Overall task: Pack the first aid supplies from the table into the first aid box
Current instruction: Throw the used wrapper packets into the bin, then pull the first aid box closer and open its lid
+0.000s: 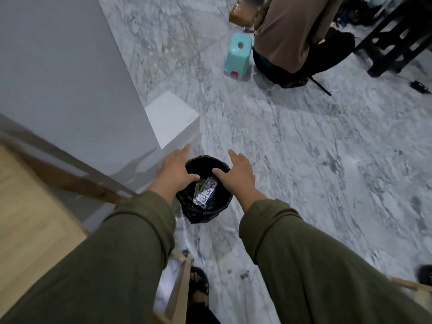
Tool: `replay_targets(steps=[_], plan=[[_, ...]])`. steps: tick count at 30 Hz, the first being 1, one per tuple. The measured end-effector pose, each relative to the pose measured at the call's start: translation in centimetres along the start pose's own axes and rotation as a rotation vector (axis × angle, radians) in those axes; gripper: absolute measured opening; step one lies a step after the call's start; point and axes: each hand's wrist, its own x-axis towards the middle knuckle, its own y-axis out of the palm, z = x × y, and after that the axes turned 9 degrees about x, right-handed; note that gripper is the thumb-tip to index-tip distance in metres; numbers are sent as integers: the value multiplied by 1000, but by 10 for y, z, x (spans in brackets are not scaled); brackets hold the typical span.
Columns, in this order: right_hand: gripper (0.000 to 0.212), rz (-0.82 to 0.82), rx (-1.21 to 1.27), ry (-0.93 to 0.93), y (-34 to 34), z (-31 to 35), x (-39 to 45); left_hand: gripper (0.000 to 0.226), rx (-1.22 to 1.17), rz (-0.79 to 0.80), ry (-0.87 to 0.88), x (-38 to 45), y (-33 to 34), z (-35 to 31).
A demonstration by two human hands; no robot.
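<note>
A small bin lined with a black plastic bag stands on the marble floor below me. Inside it lies a silver blister pack next to something green. My left hand is over the bin's left rim and my right hand over its right rim. Both hands have their fingers spread and their thumbs pointing inward over the opening. Neither hand holds any supply. No first aid box is in view.
A light wooden table top is at lower left, against a grey wall. A white box sits just beyond the bin. Further off, a teal stool stands beside a seated person and dark furniture. My sandalled foot is below.
</note>
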Motion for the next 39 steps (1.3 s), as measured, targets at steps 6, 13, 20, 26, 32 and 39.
replay_targets(steps=[6, 13, 20, 26, 32, 39], plan=[[74, -68, -18, -132, -35, 58, -56, 92, 14, -122, 0, -60, -68, -4], [72, -98, -20, -281, -48, 121, -155, 87, 51, -257, 8, -160, -142, 14], [69, -121, -88, -459, -22, 177, -282, 85, 44, -417, -71, -303, -190, 78], [69, -65, -113, -662, 29, 226, -385, 85, 52, -519, -199, -428, -214, 162], [68, 10, -166, -860, 77, 286, -470, 84, 40, -648, -384, -535, -233, 238], [68, 180, -233, -1070, 155, 331, -536, 87, 7, -715, -642, -627, -222, 319]])
